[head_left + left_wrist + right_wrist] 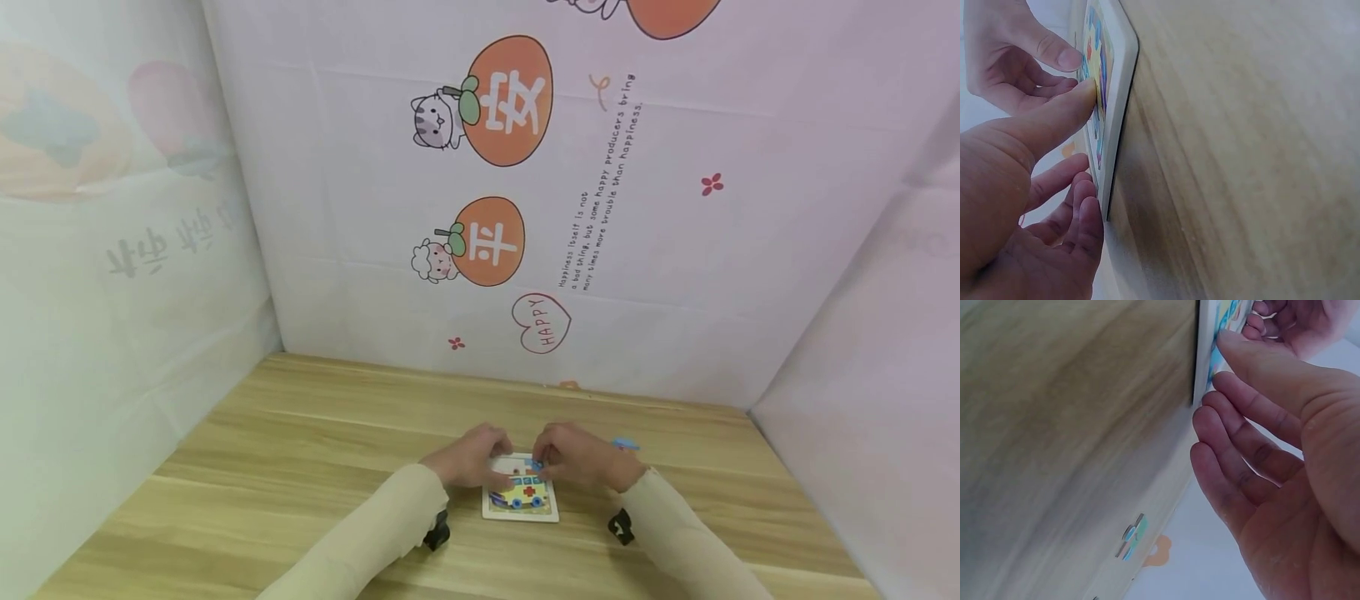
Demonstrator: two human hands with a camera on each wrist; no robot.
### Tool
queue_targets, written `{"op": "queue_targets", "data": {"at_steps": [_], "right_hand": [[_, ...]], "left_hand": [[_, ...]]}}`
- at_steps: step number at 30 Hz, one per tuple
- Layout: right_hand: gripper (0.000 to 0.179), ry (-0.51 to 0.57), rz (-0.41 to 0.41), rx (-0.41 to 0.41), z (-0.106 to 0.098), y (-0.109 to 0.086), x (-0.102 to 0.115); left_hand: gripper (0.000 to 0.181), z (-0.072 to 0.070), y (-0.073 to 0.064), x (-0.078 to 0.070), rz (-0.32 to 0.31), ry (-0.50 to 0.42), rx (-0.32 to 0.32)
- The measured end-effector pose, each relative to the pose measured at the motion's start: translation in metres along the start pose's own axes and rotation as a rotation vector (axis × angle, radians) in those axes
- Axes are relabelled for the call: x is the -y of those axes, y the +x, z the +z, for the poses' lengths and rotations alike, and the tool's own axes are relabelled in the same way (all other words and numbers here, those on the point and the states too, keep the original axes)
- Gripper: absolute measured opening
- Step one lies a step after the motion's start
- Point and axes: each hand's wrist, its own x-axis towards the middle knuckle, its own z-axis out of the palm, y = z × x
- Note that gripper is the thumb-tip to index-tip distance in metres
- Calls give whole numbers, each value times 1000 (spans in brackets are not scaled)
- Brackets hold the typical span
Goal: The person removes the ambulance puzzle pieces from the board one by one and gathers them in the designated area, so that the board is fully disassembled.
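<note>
Both hands are working on the puzzle (521, 493), which is lying flat on the table (300, 450). The left hand (471, 457) is steadying its near-left edge, thumb pressing on top. The right hand (577, 454) is apparently pinching a blue piece (534, 463), pressing it in. A spare piece (626, 445) is lying just behind.

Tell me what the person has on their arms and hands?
Both arms wear long cream sleeves that reach the wrists. A small black device is strapped under the left wrist and another under the right. The left hand and right hand are bare: no gloves.
</note>
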Motion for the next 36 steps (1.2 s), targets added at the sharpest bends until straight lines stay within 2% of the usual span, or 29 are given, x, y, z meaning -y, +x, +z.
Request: {"op": "queue_targets", "data": {"at_steps": [10, 16, 23, 30, 36], "right_hand": [[15, 90, 37, 42, -5, 4, 8], [17, 109, 69, 53, -6, 6, 6], [13, 153, 26, 34, -5, 6, 3], [13, 190, 29, 30, -4, 7, 1], [13, 155, 19, 31, -5, 6, 2]], "left_hand": [[49, 5, 4, 7, -13, 17, 3], [52, 7, 4, 1, -18, 66, -10], [58, 10, 5, -10, 44, 92, -2], [58, 17, 15, -8, 41, 95, -11], [58, 18, 21, -8, 34, 81, -16]]}}
